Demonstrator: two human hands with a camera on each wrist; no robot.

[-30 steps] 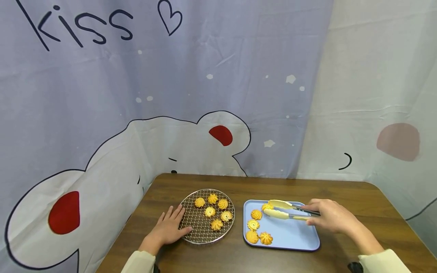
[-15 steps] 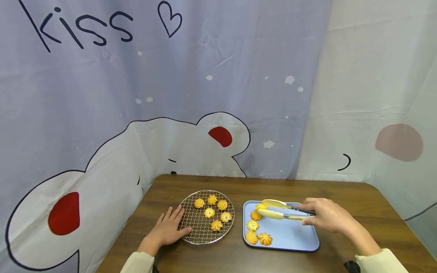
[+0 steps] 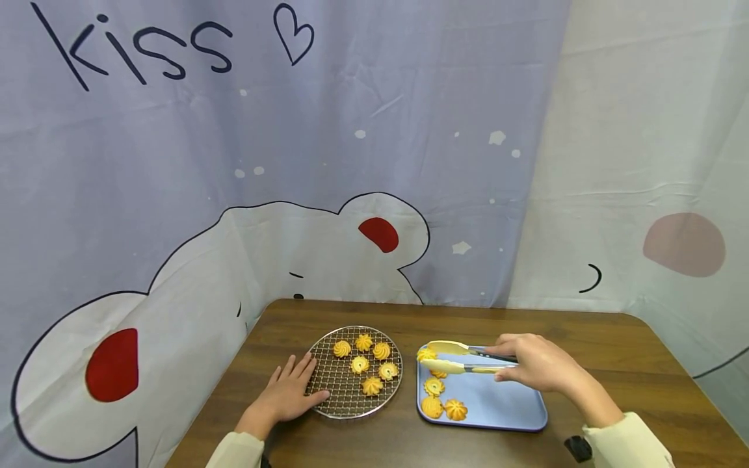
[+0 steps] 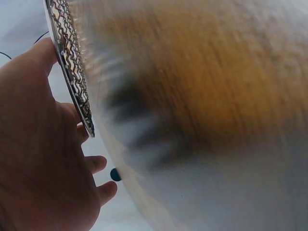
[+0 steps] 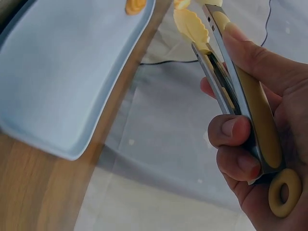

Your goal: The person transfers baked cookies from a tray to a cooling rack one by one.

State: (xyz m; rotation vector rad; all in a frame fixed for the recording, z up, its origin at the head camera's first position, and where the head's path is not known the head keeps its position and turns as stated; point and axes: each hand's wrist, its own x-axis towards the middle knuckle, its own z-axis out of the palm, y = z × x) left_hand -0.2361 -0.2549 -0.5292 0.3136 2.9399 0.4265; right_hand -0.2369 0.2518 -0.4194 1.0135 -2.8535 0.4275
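Note:
My right hand (image 3: 538, 363) grips yellow-tipped tongs (image 3: 468, 367), its fingers curled round the handles in the right wrist view. Between the tong tips is a swirled cookie (image 3: 426, 354), held over the far left corner of the blue tray (image 3: 497, 403). Several more cookies lie along the tray's left side, such as a star-shaped cookie (image 3: 456, 409); one is partly hidden by the tongs. My left hand (image 3: 287, 390) lies with spread, straight fingers at the left rim of a round wire rack (image 3: 339, 396), touching it. Several piped cookies (image 3: 359, 364) sit on the rack.
The rack and tray stand side by side on a brown wooden table (image 3: 351, 442), with a narrow gap between them. A printed curtain (image 3: 468, 162) hangs behind the table. A thin dark cable (image 3: 722, 359) runs at the right.
My right hand has moved left with the tongs, carrying the cookie from above the tray's back edge to its far left corner. The left hand stays put at the rack.

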